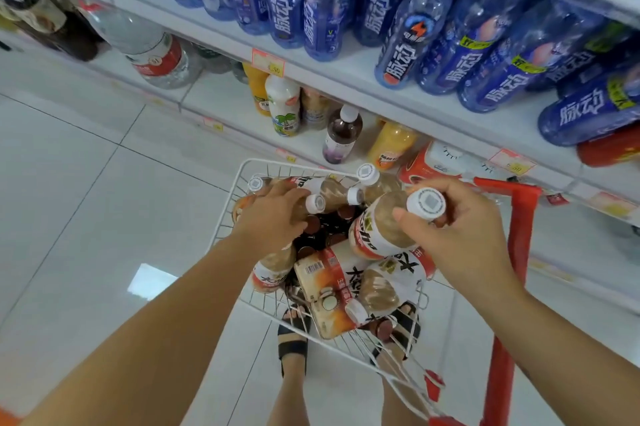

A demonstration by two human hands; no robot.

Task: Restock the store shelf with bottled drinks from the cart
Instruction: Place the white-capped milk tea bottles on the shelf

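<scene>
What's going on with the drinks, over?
Left hand gripping a lying bottle in the cart. Right hand gripping a tea bottle below its cap. Nothing between cart and lower shelf.

head-worn view, steeply down, close

A white wire cart basket [242,169] stands on the pale tiled floor [86,166], just before the white metal store shelves [346,76], with its red tubular frame [519,218] on the right. White-capped plastic bottles of brown drink [339,273] lie heaped in the basket. The left hand [273,214] curls over one lying bottle [272,270] at the heap's left. The right hand [460,235] grips the neck of a raised bottle [381,228] above the heap's right. Blue plastic bottles [408,38] stand in rows on the upper shelf. Mixed drink bottles [343,135] stand on the shelf below, behind the basket. Two sandalled feet [294,339] show beneath the basket's near end.
</scene>
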